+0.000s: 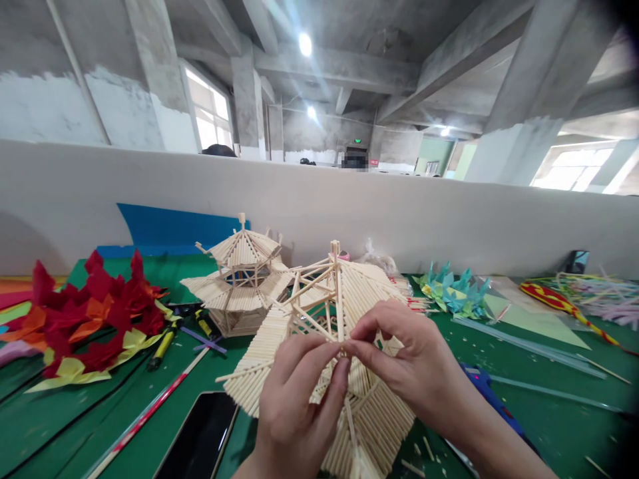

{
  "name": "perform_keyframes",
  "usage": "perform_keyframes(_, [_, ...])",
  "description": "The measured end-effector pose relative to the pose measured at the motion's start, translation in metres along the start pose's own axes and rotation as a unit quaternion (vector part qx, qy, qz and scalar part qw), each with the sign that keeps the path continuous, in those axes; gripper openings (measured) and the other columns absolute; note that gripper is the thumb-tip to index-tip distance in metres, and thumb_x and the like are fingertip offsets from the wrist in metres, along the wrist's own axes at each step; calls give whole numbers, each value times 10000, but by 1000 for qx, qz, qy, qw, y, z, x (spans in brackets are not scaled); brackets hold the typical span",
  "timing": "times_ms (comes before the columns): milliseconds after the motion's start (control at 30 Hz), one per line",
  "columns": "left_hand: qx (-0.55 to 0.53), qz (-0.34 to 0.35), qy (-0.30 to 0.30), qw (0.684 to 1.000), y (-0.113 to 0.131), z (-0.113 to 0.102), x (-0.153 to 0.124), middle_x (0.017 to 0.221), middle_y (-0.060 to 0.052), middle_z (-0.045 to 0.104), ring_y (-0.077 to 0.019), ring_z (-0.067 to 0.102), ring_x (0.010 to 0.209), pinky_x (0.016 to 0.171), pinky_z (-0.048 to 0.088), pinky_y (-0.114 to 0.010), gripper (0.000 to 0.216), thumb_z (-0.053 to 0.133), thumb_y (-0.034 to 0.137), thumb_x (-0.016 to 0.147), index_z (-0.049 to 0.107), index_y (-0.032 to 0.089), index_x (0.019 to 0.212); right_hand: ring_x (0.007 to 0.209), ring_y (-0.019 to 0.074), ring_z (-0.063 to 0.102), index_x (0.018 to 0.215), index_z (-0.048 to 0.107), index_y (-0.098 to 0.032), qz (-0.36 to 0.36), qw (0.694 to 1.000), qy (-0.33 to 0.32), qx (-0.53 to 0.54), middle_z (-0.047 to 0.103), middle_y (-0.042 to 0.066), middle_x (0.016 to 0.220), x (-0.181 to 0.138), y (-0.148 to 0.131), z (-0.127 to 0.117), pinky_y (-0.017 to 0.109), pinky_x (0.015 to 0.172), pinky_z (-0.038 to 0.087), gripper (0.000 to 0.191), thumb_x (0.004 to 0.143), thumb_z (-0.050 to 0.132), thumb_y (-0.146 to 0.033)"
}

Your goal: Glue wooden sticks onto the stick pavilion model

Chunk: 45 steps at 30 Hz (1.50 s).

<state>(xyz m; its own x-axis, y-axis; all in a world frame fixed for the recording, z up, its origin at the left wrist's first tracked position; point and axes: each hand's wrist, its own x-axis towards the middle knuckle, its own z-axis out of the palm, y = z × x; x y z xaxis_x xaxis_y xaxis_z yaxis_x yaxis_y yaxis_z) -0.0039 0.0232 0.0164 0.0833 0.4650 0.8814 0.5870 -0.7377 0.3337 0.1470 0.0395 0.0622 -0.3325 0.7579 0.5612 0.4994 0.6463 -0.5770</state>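
Observation:
My left hand [304, 392] and my right hand [399, 349] meet in front of a pagoda model [372, 286] built from thin wooden sticks. The fingertips of both are pinched together around something too small to make out, over the model's open roof frame. Its stick-covered roof panels spread out below and beside my hands, and part of the frame is hidden behind them. Behind it on the left stands a smaller tiered pagoda [244, 273] of the same pale sticks.
Red and orange folded-paper pieces [100, 306] lie at left, near a black phone [200, 436]. On the right are a blue glue gun [492, 396], clear glue sticks [534, 346] and teal folded paper [452, 289]. A white partition [449, 216] borders the green table [564, 432].

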Motion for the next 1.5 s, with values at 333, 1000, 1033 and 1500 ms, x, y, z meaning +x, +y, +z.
perform_keyframes(333, [19,10,-26,999,-5,0,-2,819,-55,590,-127,591,755,640,515,-236,194,583,49,731,595,123,910,646,138,540,658,581,-215,-12,1000,5,-3,600,-26,639,0,1,2,285,616,394,96,741,629,-215])
perform_keyframes(1000, [49,22,-26,998,-9,-1,-6,860,-44,557,-113,562,789,684,487,-207,211,622,83,713,576,132,914,700,124,513,834,577,-205,33,999,25,26,586,-15,748,-5,7,-1,269,643,399,68,766,573,-197])
perform_keyframes(1033, [46,22,-26,998,-9,0,-6,861,-43,556,-111,561,789,686,485,-205,206,621,87,715,576,130,912,707,124,516,811,580,-201,24,999,23,21,585,-18,738,-5,6,-1,266,649,399,68,748,587,-176])
perform_keyframes(1500, [44,32,-25,998,-10,0,-5,855,-40,553,-105,557,786,696,480,-194,190,615,82,716,572,130,896,709,108,524,810,570,-213,31,998,19,48,579,-29,749,-4,4,0,253,660,412,51,804,529,-185])
